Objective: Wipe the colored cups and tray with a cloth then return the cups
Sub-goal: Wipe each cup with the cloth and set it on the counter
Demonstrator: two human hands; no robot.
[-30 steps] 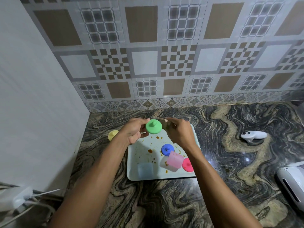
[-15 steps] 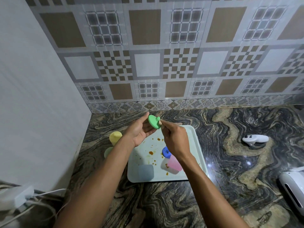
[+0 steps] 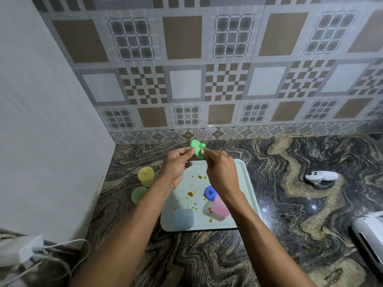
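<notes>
My left hand (image 3: 176,165) holds a green lid (image 3: 196,149) with a knob above the far edge of the pale tray (image 3: 247,187). My right hand (image 3: 220,172) pinches the lid's knob with its fingertips. The tray carries brown stains, a blue lid (image 3: 209,193), a pink cup (image 3: 220,208) lying on its side over a clear one, and a pale blue cup (image 3: 184,218) at the front. A yellow cup (image 3: 146,176) and a light green cup (image 3: 138,194) stand upside down on the counter left of the tray. No cloth is visible.
The marbled counter (image 3: 279,193) meets a tiled wall behind and a white wall at left. A white controller (image 3: 321,176) lies at right, a white device (image 3: 371,243) at the right edge, and a white adapter with cables (image 3: 22,249) at lower left.
Both hands have lifted the green lid farther from me and turned it from flat-facing to edge-on. The camera has shifted, bringing the yellow and light green cups into view.
</notes>
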